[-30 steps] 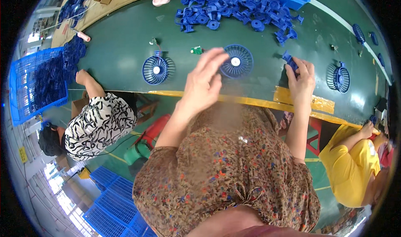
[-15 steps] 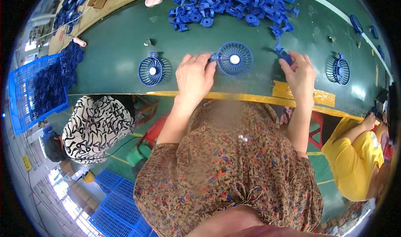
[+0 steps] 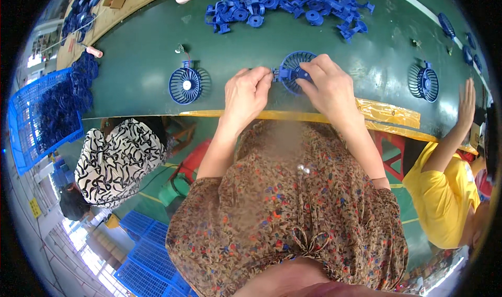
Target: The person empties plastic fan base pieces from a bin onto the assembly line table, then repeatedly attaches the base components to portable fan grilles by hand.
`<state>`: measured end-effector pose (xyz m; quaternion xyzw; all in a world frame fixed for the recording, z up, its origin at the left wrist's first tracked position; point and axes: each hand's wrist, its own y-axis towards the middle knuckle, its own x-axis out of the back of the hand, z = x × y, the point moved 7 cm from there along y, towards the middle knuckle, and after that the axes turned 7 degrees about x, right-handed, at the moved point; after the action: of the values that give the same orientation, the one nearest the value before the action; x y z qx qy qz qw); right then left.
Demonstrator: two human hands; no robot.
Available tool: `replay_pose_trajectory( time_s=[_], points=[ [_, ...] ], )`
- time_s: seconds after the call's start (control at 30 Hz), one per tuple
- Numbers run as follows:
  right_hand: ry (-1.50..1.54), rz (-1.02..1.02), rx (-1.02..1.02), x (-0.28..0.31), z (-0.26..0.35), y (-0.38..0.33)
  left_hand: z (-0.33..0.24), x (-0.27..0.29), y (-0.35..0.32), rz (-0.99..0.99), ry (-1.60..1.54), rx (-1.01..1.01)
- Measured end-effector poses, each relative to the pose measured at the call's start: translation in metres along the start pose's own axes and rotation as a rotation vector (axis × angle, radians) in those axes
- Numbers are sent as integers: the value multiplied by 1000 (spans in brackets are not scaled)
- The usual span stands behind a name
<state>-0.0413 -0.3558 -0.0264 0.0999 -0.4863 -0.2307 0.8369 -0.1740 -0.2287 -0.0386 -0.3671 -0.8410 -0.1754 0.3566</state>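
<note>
In front of me on the green table lies a round blue fan cage (image 3: 292,60). My left hand (image 3: 246,94) pinches the short neck at the cage's left side between thumb and fingertips. Over the middle of the cage, my right hand (image 3: 334,90) grips a blue plastic bracket (image 3: 304,75), its disc-shaped end partly under the fingers. Whether the bracket touches the cage I cannot tell. To the left sits another fan cage (image 3: 185,86) with a white centre and a thin wire at its top. A further cage (image 3: 426,83) stands on the right.
Loose blue brackets (image 3: 293,4) are heaped at the far side. Yellow tape (image 3: 387,112) runs along the table's near edge. A blue crate (image 3: 44,111) of dark blue parts stands at left. A person in yellow (image 3: 436,192) sits at right, an arm raised; another person in a patterned top (image 3: 123,163) is at left.
My right hand has moved left with the bracket, from beside the cage to over it. My left hand stays at the neck. The person at right has lifted an arm.
</note>
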Motion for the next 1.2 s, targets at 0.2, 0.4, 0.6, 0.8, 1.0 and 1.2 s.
replay_pose_trajectory(
  time_s=[0.2, 0.4, 0.6, 0.8, 1.0, 1.2],
  points=[
    [-90, 54, 29, -10, 4, 4, 2, -2, 1, 8, -28, 4],
    [-235, 185, 13, -21, 6, 12, -2, -12, 5, -11, 35, 52],
    [-166, 137, -20, -18, 5, 12, -6, -19, 13, -2, 40, 169],
    [-72, 117, -86, -14, 2, 12, -4, -22, 14, -69, 18, 66],
    [85, 90, -1, 13, 7, 2, -8, -2, 16, -28, -96, -28],
    [-149, 29, -393, 91, -68, -56, 25, 92, 10, -457, 134, -5]
  ],
)
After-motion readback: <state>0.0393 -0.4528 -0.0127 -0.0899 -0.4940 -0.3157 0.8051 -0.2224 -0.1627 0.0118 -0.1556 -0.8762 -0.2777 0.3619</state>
